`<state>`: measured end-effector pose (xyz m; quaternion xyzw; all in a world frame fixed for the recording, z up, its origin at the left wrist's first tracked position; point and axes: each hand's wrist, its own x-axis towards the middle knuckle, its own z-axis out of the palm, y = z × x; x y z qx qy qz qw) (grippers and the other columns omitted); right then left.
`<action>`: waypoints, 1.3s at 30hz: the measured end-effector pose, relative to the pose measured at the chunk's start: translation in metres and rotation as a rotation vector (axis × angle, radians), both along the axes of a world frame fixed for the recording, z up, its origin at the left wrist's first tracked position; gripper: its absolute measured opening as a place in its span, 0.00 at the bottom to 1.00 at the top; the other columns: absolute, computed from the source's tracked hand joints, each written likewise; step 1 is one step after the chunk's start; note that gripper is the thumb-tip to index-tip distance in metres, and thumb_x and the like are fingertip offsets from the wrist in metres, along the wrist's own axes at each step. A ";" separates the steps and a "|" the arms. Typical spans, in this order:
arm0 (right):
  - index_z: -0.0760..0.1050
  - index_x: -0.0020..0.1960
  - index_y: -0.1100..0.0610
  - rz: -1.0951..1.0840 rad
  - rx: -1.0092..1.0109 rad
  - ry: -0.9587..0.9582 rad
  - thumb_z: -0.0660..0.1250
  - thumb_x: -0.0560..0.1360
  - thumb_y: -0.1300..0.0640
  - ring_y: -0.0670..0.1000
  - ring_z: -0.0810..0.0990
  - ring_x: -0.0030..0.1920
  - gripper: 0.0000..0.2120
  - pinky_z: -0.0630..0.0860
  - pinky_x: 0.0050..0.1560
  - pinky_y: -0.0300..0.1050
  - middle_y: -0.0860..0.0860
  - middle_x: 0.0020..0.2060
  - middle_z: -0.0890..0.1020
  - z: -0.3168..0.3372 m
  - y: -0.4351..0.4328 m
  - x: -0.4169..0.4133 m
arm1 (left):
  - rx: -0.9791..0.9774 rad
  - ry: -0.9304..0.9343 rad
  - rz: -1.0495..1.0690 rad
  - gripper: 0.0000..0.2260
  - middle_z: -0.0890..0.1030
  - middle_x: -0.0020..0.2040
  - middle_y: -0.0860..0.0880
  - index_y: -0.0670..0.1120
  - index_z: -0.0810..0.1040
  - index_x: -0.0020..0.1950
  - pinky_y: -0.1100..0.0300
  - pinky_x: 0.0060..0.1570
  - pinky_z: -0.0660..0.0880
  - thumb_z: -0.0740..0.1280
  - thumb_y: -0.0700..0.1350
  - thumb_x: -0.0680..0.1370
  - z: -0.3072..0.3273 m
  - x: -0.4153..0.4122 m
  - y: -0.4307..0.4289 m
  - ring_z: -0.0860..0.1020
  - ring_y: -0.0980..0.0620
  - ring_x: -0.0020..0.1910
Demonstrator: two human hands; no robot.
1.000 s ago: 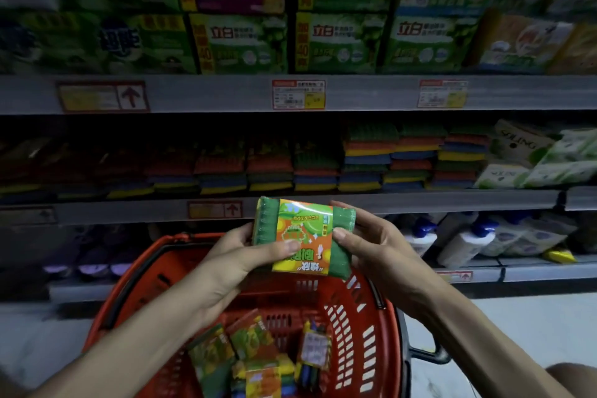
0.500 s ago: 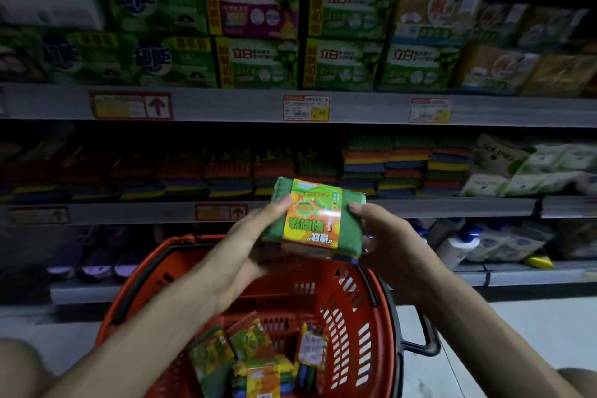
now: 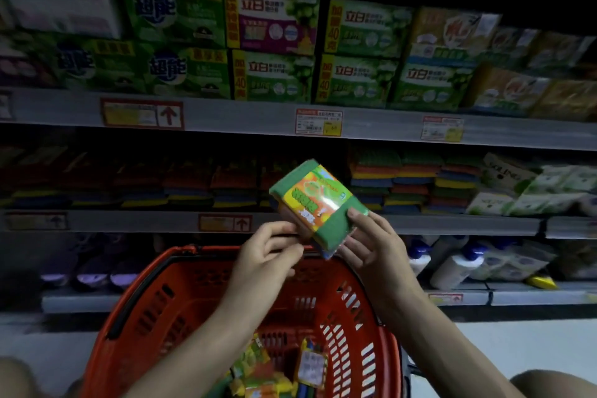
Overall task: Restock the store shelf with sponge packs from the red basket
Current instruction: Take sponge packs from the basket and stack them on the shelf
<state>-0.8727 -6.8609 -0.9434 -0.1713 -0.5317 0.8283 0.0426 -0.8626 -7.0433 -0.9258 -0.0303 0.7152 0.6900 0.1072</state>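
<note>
On my feed the left hand [image 3: 265, 255] and right hand [image 3: 374, 252] are bare, and so are the left forearm [image 3: 200, 342] and right forearm [image 3: 452, 342], unsleeved down to the frame edge. The right thumb [image 3: 352, 213] shows a short, plain nail. Bare rounded patches fill both lower corners; I can't tell which body part.

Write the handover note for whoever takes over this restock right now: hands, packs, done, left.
Right hand grips the sponge pack, thumb on top; left hand pinches its lower corner.
Pack is tilted, held above the red basket, in front of the sponge shelf, not yet placed.
More packs lie in the basket.
Left: shelve this one, then the rest.
</note>
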 end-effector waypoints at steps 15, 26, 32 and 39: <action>0.85 0.55 0.48 -0.093 0.597 0.212 0.77 0.74 0.48 0.43 0.85 0.53 0.11 0.82 0.55 0.43 0.45 0.51 0.87 0.005 -0.009 -0.016 | 0.054 0.142 0.136 0.23 0.75 0.65 0.66 0.64 0.72 0.72 0.62 0.63 0.72 0.67 0.42 0.82 -0.004 -0.015 0.014 0.76 0.70 0.61; 0.84 0.55 0.50 -0.203 0.520 0.171 0.76 0.75 0.51 0.44 0.85 0.52 0.09 0.82 0.57 0.48 0.44 0.47 0.88 -0.004 -0.011 -0.014 | 0.029 0.143 0.136 0.18 0.79 0.62 0.64 0.60 0.76 0.66 0.67 0.58 0.72 0.67 0.40 0.82 -0.010 -0.018 0.030 0.76 0.71 0.61; 0.84 0.53 0.49 -0.241 0.492 0.097 0.77 0.74 0.50 0.45 0.86 0.49 0.08 0.83 0.53 0.49 0.45 0.45 0.88 -0.013 -0.012 -0.007 | 0.083 0.079 0.172 0.18 0.84 0.54 0.58 0.55 0.78 0.62 0.77 0.42 0.74 0.66 0.33 0.81 -0.015 -0.011 0.039 0.81 0.71 0.49; 0.84 0.60 0.51 -0.229 0.409 0.129 0.74 0.77 0.54 0.42 0.86 0.53 0.11 0.81 0.59 0.46 0.43 0.49 0.88 -0.003 -0.005 -0.011 | 0.048 0.160 0.145 0.19 0.85 0.55 0.61 0.56 0.80 0.66 0.76 0.51 0.75 0.65 0.35 0.82 -0.014 -0.020 0.037 0.79 0.70 0.57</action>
